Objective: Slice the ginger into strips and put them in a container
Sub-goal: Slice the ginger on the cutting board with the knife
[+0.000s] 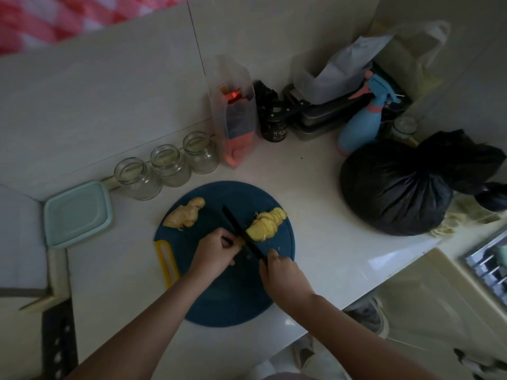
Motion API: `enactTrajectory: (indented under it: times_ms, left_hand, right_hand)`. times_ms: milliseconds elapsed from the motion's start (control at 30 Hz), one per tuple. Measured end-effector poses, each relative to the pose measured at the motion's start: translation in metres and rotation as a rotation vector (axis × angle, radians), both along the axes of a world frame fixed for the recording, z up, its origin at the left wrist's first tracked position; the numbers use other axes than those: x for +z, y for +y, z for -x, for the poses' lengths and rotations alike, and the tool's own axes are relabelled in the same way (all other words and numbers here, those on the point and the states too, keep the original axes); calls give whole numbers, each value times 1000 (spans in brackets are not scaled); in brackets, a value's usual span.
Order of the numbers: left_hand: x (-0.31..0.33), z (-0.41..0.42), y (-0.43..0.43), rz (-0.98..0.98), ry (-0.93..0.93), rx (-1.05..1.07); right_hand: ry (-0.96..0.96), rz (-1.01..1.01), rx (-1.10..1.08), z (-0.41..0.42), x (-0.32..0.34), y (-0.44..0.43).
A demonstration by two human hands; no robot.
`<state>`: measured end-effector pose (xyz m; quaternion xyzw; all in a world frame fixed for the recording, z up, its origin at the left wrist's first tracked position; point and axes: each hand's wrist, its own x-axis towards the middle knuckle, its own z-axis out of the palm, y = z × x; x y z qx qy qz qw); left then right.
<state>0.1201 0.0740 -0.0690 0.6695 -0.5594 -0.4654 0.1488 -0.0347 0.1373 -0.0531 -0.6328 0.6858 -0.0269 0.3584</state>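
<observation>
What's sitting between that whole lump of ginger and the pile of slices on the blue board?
The head view shows the black knife blade crossing between the ginger lump and the sliced ginger; otherwise only bare cutting board.

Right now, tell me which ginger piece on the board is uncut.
The ginger piece at the board's far left, clear of the knife, is whole and knobby; the sliced pile right of the knife is fanned into rounds.
</observation>
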Motion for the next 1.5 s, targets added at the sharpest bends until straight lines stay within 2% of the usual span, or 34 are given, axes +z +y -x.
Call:
enactTrajectory:
  times_ms: [333,567,900,1133,1367,1500]
  left_hand:
    - [4,16,-4,-56,-49,102]
    - [8,19,-10,-183,39,206]
    - [7,23,-5,-12,-24,106]
    - [10,24,-10,-163,35,176]
    - [17,5,2,-222,149,254]
    - [14,4,6,-150,117,217]
  right_hand:
    - [38,12,13,-1,-1,3]
    - [152,42,59,-9,-2,2]
    - [7,9,-32,-1,-4,-1]
    - [106,19,16,-7,1,1]
    - [7,4,25,-12,3,-1]
    - [-50,-34,-15,-16,1,-2]
